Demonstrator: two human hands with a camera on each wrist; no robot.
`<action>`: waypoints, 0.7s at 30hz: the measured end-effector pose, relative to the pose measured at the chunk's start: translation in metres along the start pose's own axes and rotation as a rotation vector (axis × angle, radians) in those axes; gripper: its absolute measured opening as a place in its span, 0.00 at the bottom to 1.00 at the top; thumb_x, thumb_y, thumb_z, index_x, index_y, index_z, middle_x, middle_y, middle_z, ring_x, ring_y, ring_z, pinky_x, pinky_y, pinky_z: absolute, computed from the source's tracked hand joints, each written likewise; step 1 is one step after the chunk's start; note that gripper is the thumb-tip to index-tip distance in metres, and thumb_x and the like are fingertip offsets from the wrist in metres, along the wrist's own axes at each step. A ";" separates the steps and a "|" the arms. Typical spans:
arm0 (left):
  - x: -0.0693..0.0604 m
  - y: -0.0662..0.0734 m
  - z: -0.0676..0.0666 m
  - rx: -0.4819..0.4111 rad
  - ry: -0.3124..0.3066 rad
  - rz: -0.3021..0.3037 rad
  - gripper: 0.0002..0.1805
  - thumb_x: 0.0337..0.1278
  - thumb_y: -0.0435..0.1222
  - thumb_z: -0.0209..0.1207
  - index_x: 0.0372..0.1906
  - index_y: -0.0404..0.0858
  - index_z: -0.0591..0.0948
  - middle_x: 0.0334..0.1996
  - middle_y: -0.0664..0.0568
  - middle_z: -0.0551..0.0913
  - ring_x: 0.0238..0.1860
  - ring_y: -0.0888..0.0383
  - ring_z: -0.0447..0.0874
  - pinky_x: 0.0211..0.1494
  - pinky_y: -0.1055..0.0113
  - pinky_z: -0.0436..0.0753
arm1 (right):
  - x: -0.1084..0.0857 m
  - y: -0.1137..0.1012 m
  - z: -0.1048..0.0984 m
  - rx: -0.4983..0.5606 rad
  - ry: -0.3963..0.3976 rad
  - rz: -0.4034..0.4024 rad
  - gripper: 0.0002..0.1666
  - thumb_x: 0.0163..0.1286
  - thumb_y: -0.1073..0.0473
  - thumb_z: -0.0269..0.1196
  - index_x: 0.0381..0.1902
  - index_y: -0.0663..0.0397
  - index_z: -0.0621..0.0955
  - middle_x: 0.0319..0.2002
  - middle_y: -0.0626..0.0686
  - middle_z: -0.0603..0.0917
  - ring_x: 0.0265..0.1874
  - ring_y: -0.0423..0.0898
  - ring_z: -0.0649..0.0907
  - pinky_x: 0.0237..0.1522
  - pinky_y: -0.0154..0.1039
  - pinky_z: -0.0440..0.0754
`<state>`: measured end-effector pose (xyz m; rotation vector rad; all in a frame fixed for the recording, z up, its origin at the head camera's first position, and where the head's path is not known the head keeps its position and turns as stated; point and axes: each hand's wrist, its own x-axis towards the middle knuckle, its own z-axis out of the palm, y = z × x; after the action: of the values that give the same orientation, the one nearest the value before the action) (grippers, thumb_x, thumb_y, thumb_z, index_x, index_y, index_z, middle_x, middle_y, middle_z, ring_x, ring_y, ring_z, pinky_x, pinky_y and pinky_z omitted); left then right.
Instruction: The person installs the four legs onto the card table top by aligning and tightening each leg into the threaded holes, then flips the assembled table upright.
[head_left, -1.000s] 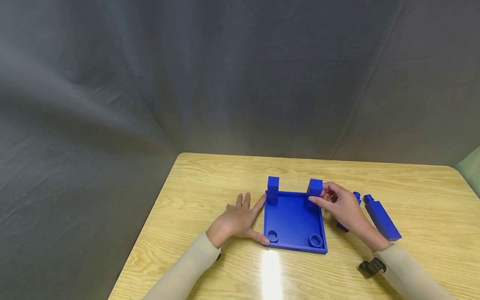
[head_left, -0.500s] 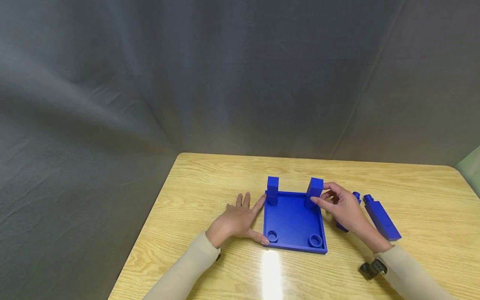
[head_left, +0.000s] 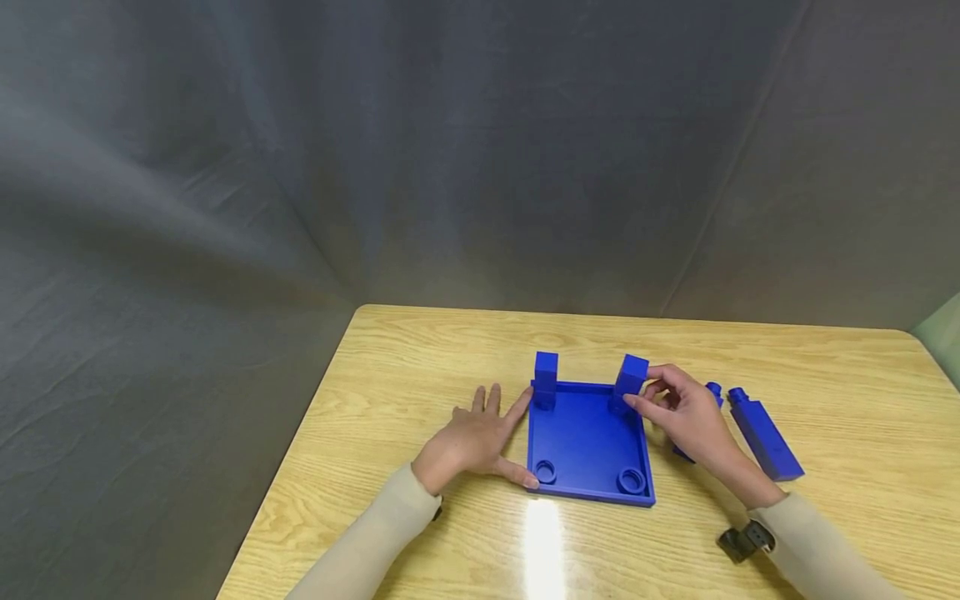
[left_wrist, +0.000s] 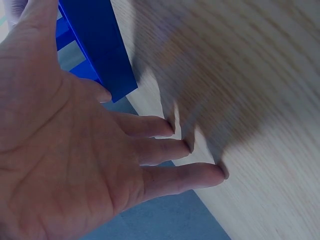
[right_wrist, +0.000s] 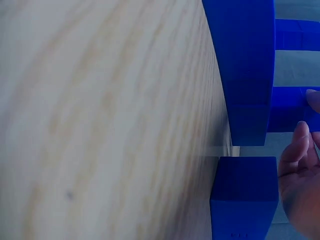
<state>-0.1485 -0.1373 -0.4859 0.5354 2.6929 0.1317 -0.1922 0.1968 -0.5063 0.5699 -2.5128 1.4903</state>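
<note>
A square blue board with a raised rim (head_left: 587,446) lies on the wooden table. Its two near corners hold round threaded sockets. One square blue leg (head_left: 546,379) stands upright at the far left corner. At the far right corner, my right hand (head_left: 693,421) pinches a second blue leg (head_left: 632,379) between thumb and fingers; the right wrist view shows the fingertips on this leg (right_wrist: 290,110). My left hand (head_left: 472,437) lies spread at the board's left side, thumb at the near corner and index finger at the far corner. Its palm and straight fingers fill the left wrist view.
Two loose blue legs lie right of the board: one in plain sight (head_left: 765,437) with its threaded end pointing away, the other (head_left: 715,392) mostly hidden behind my right hand. A dark grey curtain (head_left: 525,167) hangs behind the table (head_left: 435,342) and on the left.
The leg in my right hand has turned slightly, and its top now sits at a different angle. My right fingers shifted a little with it. The left hand and the board stay put.
</note>
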 end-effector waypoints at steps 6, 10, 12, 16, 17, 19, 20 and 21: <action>0.000 0.001 0.001 0.003 0.004 -0.005 0.77 0.46 0.81 0.65 0.91 0.57 0.34 0.86 0.29 0.46 0.84 0.28 0.47 0.72 0.26 0.69 | -0.001 0.002 -0.001 -0.025 0.008 0.021 0.18 0.69 0.70 0.77 0.54 0.59 0.86 0.36 0.54 0.83 0.28 0.42 0.79 0.26 0.30 0.76; 0.000 0.001 0.001 -0.003 0.005 -0.004 0.77 0.46 0.80 0.65 0.91 0.57 0.34 0.86 0.29 0.46 0.84 0.28 0.47 0.73 0.26 0.69 | -0.001 0.000 0.000 -0.019 0.005 0.025 0.17 0.69 0.70 0.77 0.53 0.60 0.85 0.36 0.54 0.82 0.29 0.42 0.78 0.26 0.30 0.76; -0.001 0.000 0.000 -0.007 0.004 -0.003 0.77 0.46 0.80 0.66 0.91 0.57 0.34 0.86 0.29 0.46 0.85 0.28 0.46 0.73 0.26 0.68 | 0.000 -0.002 0.000 -0.019 0.002 0.021 0.16 0.69 0.69 0.78 0.51 0.60 0.84 0.36 0.53 0.81 0.29 0.42 0.78 0.27 0.30 0.76; 0.000 0.001 0.000 -0.011 0.000 -0.005 0.77 0.47 0.80 0.66 0.91 0.57 0.34 0.86 0.29 0.45 0.85 0.28 0.46 0.73 0.26 0.68 | 0.003 -0.003 0.001 -0.021 -0.017 0.003 0.13 0.70 0.66 0.78 0.43 0.58 0.82 0.35 0.53 0.78 0.29 0.43 0.78 0.28 0.30 0.75; 0.000 0.001 0.000 -0.009 0.000 -0.005 0.77 0.47 0.80 0.66 0.91 0.57 0.34 0.86 0.29 0.45 0.85 0.28 0.46 0.73 0.26 0.68 | 0.003 -0.003 0.001 -0.022 -0.022 -0.006 0.14 0.70 0.66 0.78 0.41 0.57 0.81 0.35 0.54 0.77 0.29 0.43 0.77 0.28 0.31 0.75; 0.000 0.001 0.000 -0.007 0.000 -0.006 0.77 0.47 0.80 0.66 0.91 0.57 0.34 0.86 0.29 0.45 0.85 0.28 0.46 0.73 0.26 0.68 | 0.004 -0.002 0.001 -0.019 -0.029 -0.022 0.15 0.70 0.65 0.78 0.37 0.55 0.79 0.34 0.54 0.76 0.28 0.44 0.77 0.27 0.32 0.74; 0.000 0.001 -0.001 -0.006 0.000 -0.006 0.77 0.47 0.80 0.66 0.91 0.57 0.34 0.86 0.29 0.45 0.85 0.28 0.46 0.73 0.25 0.68 | 0.004 -0.002 0.001 -0.016 -0.032 -0.029 0.16 0.69 0.65 0.78 0.36 0.55 0.78 0.34 0.55 0.75 0.28 0.44 0.76 0.27 0.32 0.73; 0.000 0.001 -0.001 -0.005 0.000 -0.007 0.77 0.47 0.80 0.66 0.91 0.57 0.34 0.86 0.29 0.45 0.85 0.28 0.46 0.73 0.25 0.68 | 0.005 -0.001 0.000 -0.018 -0.035 -0.035 0.16 0.69 0.65 0.79 0.35 0.54 0.78 0.34 0.55 0.75 0.28 0.45 0.76 0.27 0.33 0.73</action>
<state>-0.1485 -0.1364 -0.4852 0.5249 2.6932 0.1370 -0.1958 0.1947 -0.5038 0.6382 -2.5263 1.4564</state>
